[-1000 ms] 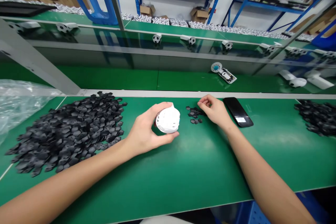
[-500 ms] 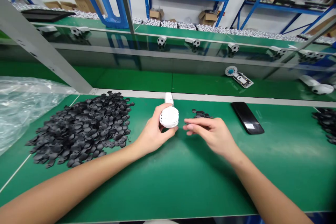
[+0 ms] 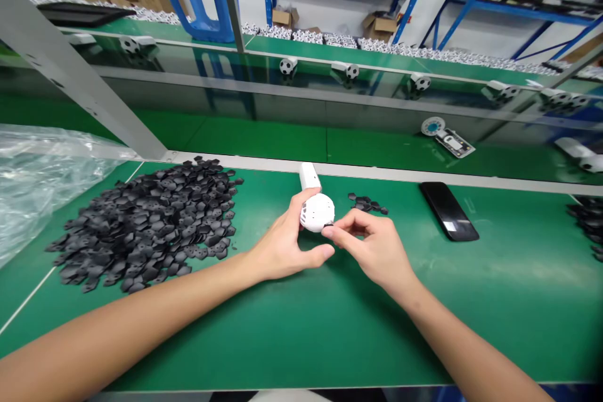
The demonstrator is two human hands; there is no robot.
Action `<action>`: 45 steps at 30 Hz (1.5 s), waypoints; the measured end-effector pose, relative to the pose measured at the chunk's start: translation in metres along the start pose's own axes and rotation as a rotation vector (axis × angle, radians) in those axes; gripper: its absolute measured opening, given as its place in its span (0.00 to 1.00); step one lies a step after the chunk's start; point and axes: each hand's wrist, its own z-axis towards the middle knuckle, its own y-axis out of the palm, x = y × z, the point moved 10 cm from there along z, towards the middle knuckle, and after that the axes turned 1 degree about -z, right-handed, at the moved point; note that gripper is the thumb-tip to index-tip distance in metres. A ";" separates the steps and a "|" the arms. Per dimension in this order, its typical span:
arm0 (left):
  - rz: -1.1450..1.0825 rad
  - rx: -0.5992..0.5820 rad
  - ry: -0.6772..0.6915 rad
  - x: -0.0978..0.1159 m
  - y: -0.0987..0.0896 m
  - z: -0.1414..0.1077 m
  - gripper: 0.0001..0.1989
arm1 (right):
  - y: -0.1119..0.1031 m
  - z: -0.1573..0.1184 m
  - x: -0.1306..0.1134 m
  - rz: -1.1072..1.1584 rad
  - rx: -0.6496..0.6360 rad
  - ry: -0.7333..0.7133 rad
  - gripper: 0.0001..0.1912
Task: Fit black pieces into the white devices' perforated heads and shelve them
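Note:
A white ball-headed piece (image 3: 317, 213) with a white rectangular stem is over the green table, its stem pointing away from me. My left hand (image 3: 287, 242) holds it from the left, fingers behind the ball and thumb stretched out below it. At the ball's lower right edge, my right hand (image 3: 372, 240) pinches a small black piece (image 3: 328, 225) between thumb and forefinger. Just beyond the right hand lies a small group of black pieces (image 3: 367, 203). A large pile of black pieces (image 3: 155, 220) spreads out left of my left hand.
A black phone (image 3: 449, 211) lies on the right, with more black pieces (image 3: 588, 220) at the right edge. Clear plastic sheeting (image 3: 42, 182) is at the left. Beyond the table's back rail (image 3: 377, 171), a belt carries white parts and a flat device (image 3: 455, 142).
My right hand has moved left to the ball's lower edge. My left thumb has come away from the ball, and the white piece has shifted slightly right in view.

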 end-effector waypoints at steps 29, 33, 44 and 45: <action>0.079 0.046 0.066 0.013 -0.008 -0.004 0.40 | 0.009 -0.004 0.000 0.052 0.025 0.000 0.38; 0.051 0.050 0.052 0.010 -0.009 -0.005 0.41 | 0.008 0.000 -0.010 -0.070 -0.042 -0.152 0.31; 0.084 0.007 -0.088 0.006 -0.008 -0.005 0.32 | -0.069 0.036 0.041 -0.716 -0.141 -0.294 0.19; 0.089 0.003 -0.092 0.006 -0.008 -0.005 0.32 | -0.067 0.038 0.047 -0.742 -0.172 -0.291 0.19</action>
